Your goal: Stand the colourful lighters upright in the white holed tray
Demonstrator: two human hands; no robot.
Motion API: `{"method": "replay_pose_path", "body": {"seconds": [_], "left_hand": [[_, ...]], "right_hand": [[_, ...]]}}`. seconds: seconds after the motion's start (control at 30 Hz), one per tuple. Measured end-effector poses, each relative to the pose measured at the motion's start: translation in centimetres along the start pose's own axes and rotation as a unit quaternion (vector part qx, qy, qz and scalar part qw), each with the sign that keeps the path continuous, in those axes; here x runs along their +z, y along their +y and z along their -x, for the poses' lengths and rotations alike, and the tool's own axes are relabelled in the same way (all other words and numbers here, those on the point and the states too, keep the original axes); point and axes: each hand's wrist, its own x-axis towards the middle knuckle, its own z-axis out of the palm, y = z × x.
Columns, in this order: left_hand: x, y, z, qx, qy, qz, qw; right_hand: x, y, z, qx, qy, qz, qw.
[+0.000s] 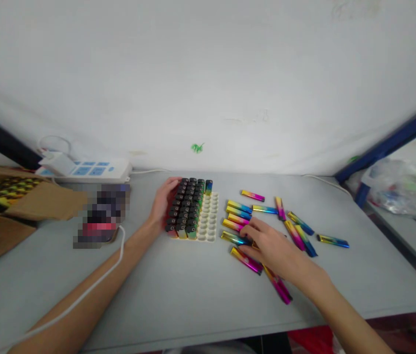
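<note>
A white tray (210,221) with rows of round holes stands at the middle of the grey table (178,290). Its left rows are filled with upright black-topped rainbow sticks (188,206); the right rows are bare. My left hand (163,200) rests flat against the tray's left side, fingers stretched out. My right hand (272,248) lies over several loose rainbow-coloured sticks (238,210) to the right of the tray, its fingers curled down onto one of them; I cannot see whether it is gripped.
A white power strip (93,169) lies at the back left, its cable running across my left arm. A cardboard box (12,201) holding more sticks sits at far left. A blurred object (101,216) is beside it. A blue frame bar (388,142) and plastic bag (403,187) stand right.
</note>
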Motion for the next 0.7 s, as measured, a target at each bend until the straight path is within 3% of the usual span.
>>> {"method": "replay_pose_path", "body": {"seconds": [0.13,0.33,0.47,0.7], "left_hand": [[0.0,0.2,0.1,-0.001,0.006,-0.013,1.0],[-0.4,0.2,0.1,-0.01,-0.003,-0.026,1.0],[-0.6,-0.2,0.1,-0.003,0.005,-0.01,1.0],[-0.4,-0.3,0.2,-0.03,0.02,0.003,0.999]], "right_hand": [[-0.3,0.0,-0.5,-0.008,0.037,-0.032,0.999],[-1.5,0.5,-1.6,-0.02,0.126,-0.204,0.971],[-2.2,0.1,-3.4,-0.011,0.179,-0.413,0.893],[-2.3,-1.9,-6.6,0.012,0.171,-0.632,0.756]]}}
